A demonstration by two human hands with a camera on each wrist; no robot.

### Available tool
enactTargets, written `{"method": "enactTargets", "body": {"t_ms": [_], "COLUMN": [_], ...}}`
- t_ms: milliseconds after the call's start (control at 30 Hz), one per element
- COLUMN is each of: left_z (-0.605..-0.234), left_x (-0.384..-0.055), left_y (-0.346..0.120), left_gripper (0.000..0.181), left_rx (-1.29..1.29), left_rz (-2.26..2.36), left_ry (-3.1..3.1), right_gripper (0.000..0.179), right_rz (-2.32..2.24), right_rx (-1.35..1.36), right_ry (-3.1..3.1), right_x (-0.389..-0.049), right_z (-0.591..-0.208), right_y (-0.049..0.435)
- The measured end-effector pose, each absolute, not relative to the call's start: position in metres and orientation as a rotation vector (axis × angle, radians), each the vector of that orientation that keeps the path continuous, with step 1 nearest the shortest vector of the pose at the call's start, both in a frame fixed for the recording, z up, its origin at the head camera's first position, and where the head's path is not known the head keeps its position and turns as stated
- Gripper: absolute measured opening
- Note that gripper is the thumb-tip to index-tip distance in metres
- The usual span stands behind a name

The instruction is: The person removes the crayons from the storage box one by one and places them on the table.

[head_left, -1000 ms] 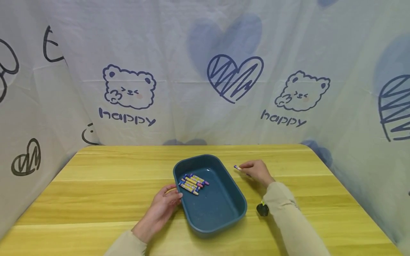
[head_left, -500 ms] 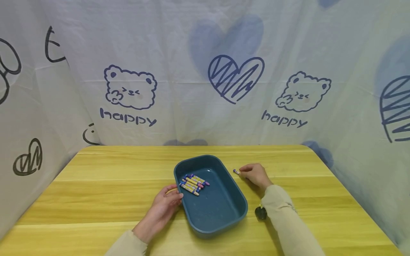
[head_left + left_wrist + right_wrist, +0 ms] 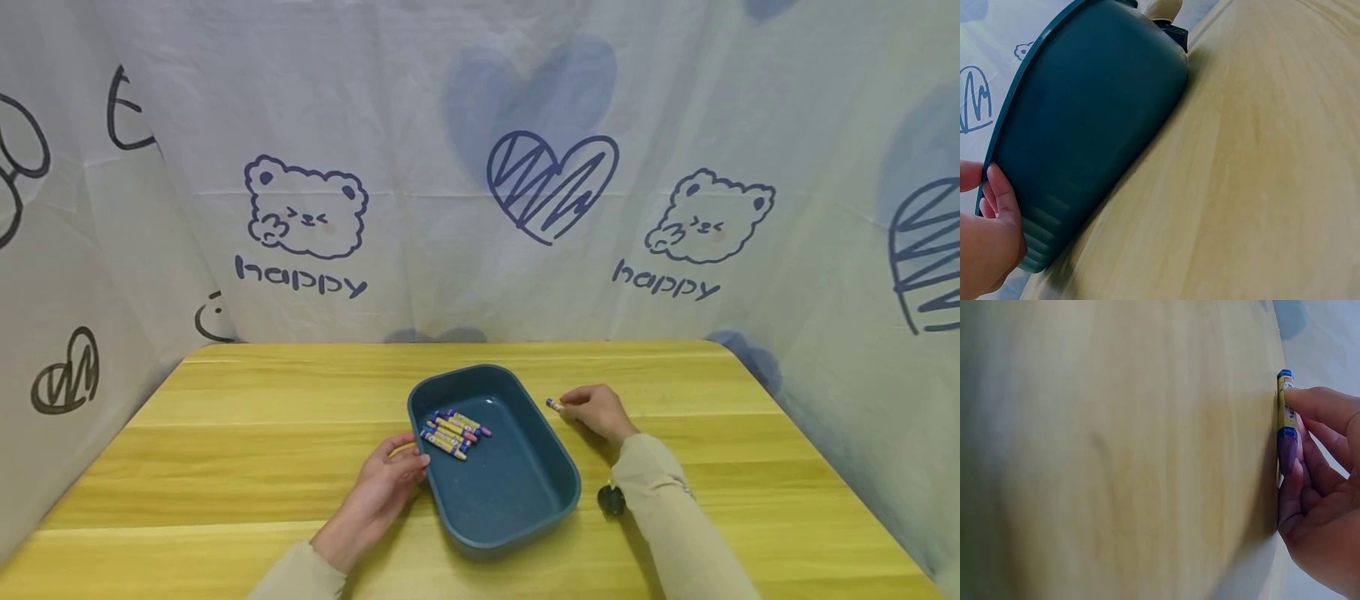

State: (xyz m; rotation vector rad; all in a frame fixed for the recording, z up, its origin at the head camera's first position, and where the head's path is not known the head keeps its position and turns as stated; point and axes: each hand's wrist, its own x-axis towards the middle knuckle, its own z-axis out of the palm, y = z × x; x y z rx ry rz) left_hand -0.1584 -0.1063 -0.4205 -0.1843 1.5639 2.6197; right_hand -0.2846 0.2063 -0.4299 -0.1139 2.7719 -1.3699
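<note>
A dark teal bin (image 3: 517, 492) stands on the wooden table, turned at a slant. Several crayons (image 3: 452, 433) in yellow wrappers lie heaped at its left side. My left hand (image 3: 382, 479) grips the bin's left rim, thumb over the edge and fingers against the outer wall, as the left wrist view also shows. Right of the bin, my right hand (image 3: 600, 411) pinches a crayon (image 3: 1286, 419) between thumb and fingers. This one has a purple tip, a yellow wrapper and blue bands. It is low over the table; whether it touches the surface I cannot tell.
A small black object (image 3: 611, 500) lies beside my right sleeve, partly covered by it. White cloth (image 3: 420, 250) printed with bears and hearts hangs behind the table (image 3: 247, 467) and along both sides.
Over the first half second my right hand came slightly nearer and lower with the crayon, then stayed put. The left hand and the bin have kept their places.
</note>
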Motion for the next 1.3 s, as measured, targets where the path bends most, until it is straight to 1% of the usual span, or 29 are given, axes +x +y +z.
{"method": "enactTargets", "body": {"t_ms": [367,533,933,1300], "left_z": [-0.423,-0.423,-0.422,-0.423], "left_x": [-0.159,-0.158,-0.158,-0.159], "left_y": [-0.106,-0.105,-0.106,-0.106], "left_gripper": [0.042,0.043,0.039,0.040], "left_rx": [-0.186,-0.193,-0.194,-0.196], "left_rz": [2.625,2.619,2.613,2.608], "left_ry": [1.554,1.553,1.573,1.578], "right_gripper": [0.022,0.023,0.031,0.027], "right_rz": [-1.375,-1.380,-1.388,-1.484], "right_rx": [-0.081,-0.066,-0.181,-0.303], "right_ry": [2.773,2.779,2.770,2.693], "right_x": [-0.282,-0.281,-0.287,-0.275], "right_z": [-0.424,-0.414,-0.369,-0.328], "right_y": [0.208,0.207,0.194,0.155]}}
